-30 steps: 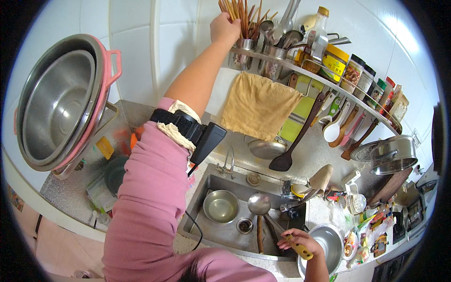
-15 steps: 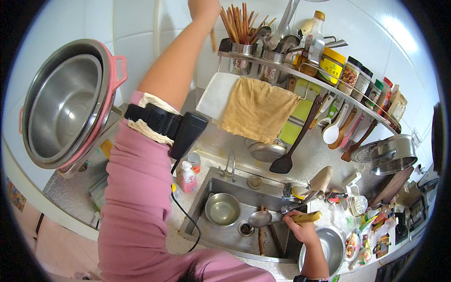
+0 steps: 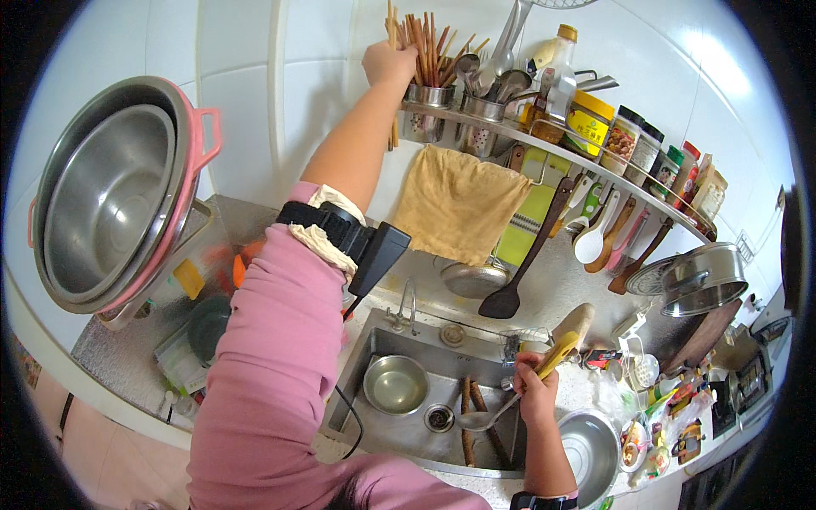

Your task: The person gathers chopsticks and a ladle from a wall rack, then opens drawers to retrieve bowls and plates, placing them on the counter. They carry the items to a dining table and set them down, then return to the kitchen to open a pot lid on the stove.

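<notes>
My left hand [image 3: 387, 64] is raised to the wall rack and shut on a pair of wooden chopsticks [image 3: 393, 132], held upright just left of a steel cup [image 3: 425, 109] full of more chopsticks. My right hand [image 3: 535, 398] is low at the right side of the sink [image 3: 374, 344]. It grips the yellow handle of a metal ladle [image 3: 557, 353], whose bowl [image 3: 478, 420] hangs over the basin. A small steel bowl [image 3: 395, 384] and brown wooden sticks [image 3: 467, 408] lie in the sink.
Large steel bowls nested in a pink basin [image 3: 110, 200] lean at the left. A yellow cloth [image 3: 459, 204], a black spatula [image 3: 518, 280] and spoons hang under the rack of jars [image 3: 595, 123]. There is a pot lid [image 3: 701, 276] at right and a steel bowl [image 3: 591, 446] near my right hand.
My left hand rose above the chopstick cup and came back down beside it with chopsticks. My right hand lifted the ladle's handle up from the sink.
</notes>
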The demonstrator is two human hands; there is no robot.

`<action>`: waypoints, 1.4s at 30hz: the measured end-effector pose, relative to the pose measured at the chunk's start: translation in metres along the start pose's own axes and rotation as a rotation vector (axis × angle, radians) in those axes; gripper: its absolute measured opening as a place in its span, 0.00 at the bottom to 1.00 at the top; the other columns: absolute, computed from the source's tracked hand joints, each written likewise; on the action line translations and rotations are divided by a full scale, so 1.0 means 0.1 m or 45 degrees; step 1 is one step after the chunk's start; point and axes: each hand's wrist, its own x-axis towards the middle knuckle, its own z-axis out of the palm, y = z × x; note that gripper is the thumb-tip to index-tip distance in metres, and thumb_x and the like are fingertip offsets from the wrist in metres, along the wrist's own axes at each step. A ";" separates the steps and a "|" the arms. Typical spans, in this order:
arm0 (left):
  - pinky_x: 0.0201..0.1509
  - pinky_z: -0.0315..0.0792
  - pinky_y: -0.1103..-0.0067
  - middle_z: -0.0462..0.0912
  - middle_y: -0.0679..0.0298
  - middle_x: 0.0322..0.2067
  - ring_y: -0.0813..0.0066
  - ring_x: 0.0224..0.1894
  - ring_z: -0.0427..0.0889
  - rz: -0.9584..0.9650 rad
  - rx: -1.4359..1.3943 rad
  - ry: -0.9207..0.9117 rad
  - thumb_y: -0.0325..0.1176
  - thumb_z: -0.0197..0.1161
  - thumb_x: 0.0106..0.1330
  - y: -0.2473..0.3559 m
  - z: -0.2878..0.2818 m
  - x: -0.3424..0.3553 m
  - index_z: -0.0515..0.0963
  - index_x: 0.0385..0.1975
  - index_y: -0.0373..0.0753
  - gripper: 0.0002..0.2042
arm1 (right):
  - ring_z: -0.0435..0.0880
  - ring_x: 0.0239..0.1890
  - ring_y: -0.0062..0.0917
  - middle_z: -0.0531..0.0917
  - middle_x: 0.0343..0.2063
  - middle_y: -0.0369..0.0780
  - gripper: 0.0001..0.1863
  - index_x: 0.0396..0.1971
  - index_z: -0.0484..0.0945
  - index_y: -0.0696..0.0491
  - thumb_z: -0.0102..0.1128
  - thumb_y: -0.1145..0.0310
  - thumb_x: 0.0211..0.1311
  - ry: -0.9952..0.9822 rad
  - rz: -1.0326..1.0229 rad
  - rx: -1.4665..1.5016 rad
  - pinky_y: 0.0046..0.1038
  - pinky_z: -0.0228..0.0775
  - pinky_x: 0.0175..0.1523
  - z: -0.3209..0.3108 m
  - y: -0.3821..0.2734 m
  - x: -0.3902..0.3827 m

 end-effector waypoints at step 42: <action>0.40 0.72 0.75 0.81 0.63 0.30 0.75 0.33 0.77 0.010 -0.399 -0.942 0.41 0.60 0.59 0.19 -0.18 -1.40 0.78 0.30 0.38 0.11 | 0.68 0.14 0.13 0.76 0.15 0.35 0.11 0.24 0.74 0.54 0.53 0.63 0.60 -0.215 -0.166 -0.190 0.16 0.53 0.17 0.56 -0.68 0.52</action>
